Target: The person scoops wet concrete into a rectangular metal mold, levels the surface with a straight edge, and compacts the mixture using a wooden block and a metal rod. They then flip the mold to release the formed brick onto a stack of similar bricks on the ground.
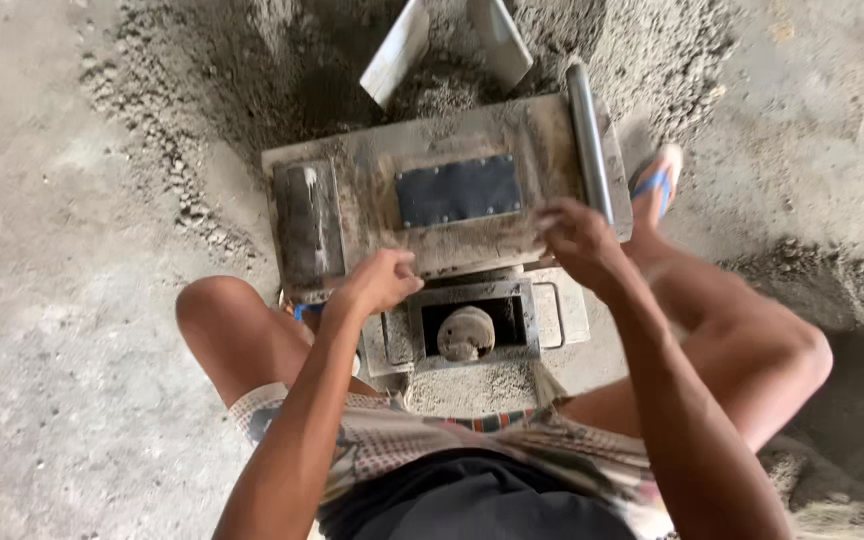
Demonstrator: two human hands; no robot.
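Where hands (472,260) blur, mould (452,200) edge hidden

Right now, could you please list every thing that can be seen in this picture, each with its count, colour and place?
grey dusty metal block mould: one, grey, on the floor between the knees
dark rectangular plate: one, dark blue-black, on top of the mould
round metal bar: one, grey, along the mould's right edge
flat metal shovel blades: two, pale grey, in the heap behind the mould
grey sandy mix heap: one, grey, top of view
blue sandal: one, blue, right of the mould
left hand: closed, at the mould's near edge
right hand: fingers on the mould top, blurred
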